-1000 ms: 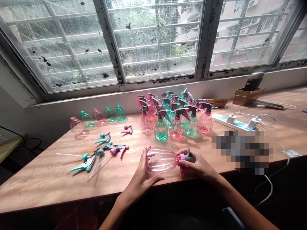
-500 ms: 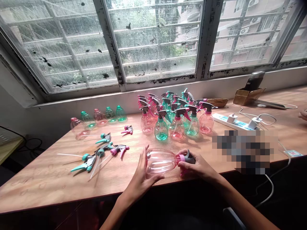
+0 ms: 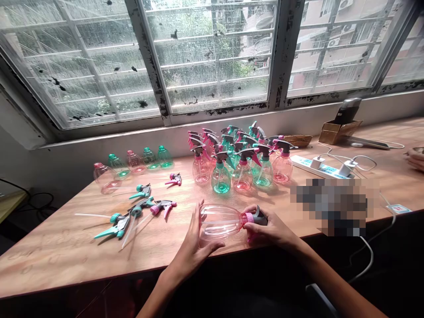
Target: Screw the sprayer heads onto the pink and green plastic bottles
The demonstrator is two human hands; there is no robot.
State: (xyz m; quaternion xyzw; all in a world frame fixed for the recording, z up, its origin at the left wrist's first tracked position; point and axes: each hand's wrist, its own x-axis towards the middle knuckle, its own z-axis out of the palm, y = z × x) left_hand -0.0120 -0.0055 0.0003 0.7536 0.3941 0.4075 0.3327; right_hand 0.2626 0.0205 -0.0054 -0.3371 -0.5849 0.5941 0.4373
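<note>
A clear pink spray bottle (image 3: 221, 221) lies on its side near the front edge of the wooden table (image 3: 66, 247). My left hand (image 3: 192, 247) cups the bottle's base and body, fingers curled round it. My right hand (image 3: 270, 229) is closed on the grey and pink trigger head (image 3: 258, 217) at the bottle's neck. Behind them stands a cluster of assembled pink and green spray bottles (image 3: 240, 168).
Loose trigger heads (image 3: 139, 212) with dip tubes lie to the left. Several headless bottles (image 3: 132, 163) stand by the wall. At the right are a power strip (image 3: 323, 167) with cables, a blurred patch (image 3: 334, 205), a cardboard box (image 3: 341, 131), and another person's hand (image 3: 416, 158).
My hands stay on the bottle and trigger head with hardly any shift. Another person's hand has come further into view at the far right edge.
</note>
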